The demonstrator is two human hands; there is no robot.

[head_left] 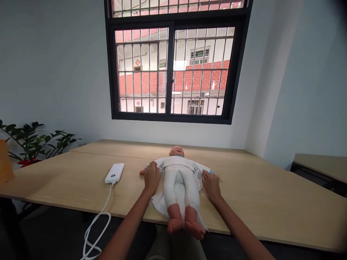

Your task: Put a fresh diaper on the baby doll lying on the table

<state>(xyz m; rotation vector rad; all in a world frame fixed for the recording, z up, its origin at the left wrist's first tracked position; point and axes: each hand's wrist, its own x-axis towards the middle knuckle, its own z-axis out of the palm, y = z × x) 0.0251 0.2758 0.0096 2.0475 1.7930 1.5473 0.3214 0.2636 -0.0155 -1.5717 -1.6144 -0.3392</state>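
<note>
A baby doll (177, 180) lies on its back on the light wood table (257, 195), head toward the window and bare feet near the front edge. It wears a white wrap garment (165, 198) and white leggings, with the cloth spread out under it. My left hand (151, 177) curls over the garment's edge beside the doll's arm. On the other side, my right hand (211, 186) grips the opposite edge of the cloth, near a small blue mark.
A white power bank (114, 172) lies left of the doll, its white cable (97, 225) hanging over the table's front edge. A leafy potted plant (32, 142) and an orange object (5, 160) stand far left. A barred window (173, 68) faces me; another desk (320, 166) stands right.
</note>
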